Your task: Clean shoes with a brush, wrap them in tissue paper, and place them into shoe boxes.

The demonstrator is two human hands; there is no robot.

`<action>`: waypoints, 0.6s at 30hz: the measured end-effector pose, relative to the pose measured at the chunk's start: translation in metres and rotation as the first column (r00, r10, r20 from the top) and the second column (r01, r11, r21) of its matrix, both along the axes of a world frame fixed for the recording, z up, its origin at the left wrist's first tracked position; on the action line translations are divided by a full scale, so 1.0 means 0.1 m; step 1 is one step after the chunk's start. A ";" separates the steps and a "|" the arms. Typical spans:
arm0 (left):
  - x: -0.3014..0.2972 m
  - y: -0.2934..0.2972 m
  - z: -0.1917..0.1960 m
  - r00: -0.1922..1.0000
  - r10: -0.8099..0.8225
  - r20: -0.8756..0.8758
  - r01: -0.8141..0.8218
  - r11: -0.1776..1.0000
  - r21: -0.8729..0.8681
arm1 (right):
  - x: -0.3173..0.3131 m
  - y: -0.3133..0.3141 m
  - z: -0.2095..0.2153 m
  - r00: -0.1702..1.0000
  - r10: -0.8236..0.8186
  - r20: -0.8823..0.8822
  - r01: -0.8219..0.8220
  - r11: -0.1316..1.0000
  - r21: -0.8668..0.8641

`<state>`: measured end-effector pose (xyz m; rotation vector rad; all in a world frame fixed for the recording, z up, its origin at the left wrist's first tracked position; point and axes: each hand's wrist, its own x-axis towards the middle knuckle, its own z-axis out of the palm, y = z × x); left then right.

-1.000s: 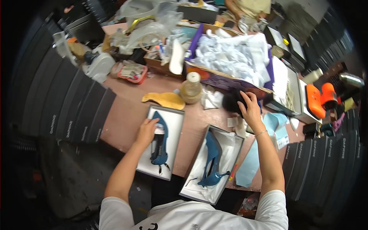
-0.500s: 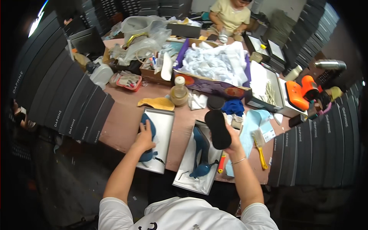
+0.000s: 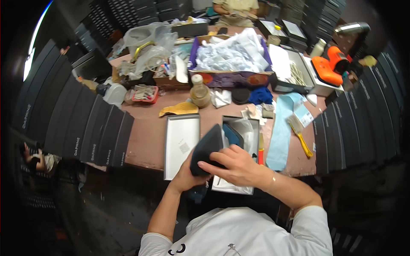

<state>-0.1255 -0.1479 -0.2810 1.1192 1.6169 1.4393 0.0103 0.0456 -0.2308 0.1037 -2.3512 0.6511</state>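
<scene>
My left hand (image 3: 188,177) is closed round a blue strappy shoe (image 3: 197,193), mostly hidden under the hands; part of it shows below my fingers. A dark, flat-faced piece (image 3: 207,149), apparently the black pad, is tilted upright between my hands. My right hand (image 3: 235,166) presses its fingers on it from the right. Behind the right hand lies another blue shoe (image 3: 232,135) in a grey shoebox (image 3: 255,128) with white lining. A second open box part, white inside (image 3: 181,132), stands to the left with nothing in it.
A purple-sided carton (image 3: 232,80) of white crumpled paper stands at the back, a glass bottle (image 3: 199,94) before it. Yellow cloth (image 3: 178,109), a yellow-handled brush (image 3: 302,138) and light blue sheet (image 3: 279,132) lie around. Stacked dark shoeboxes (image 3: 98,132) flank the table; another person (image 3: 236,13) sits opposite.
My left hand has lifted the blue shoe out of the left box part. My right hand has brought the black pad leftward to meet it. The view has shifted.
</scene>
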 end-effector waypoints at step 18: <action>-0.41 0.24 0.03 0.689 0.023 -0.724 -0.139 0.985 -0.102 | 0.47 0.64 -0.43 0.879 -0.447 0.165 0.476 0.844 -0.248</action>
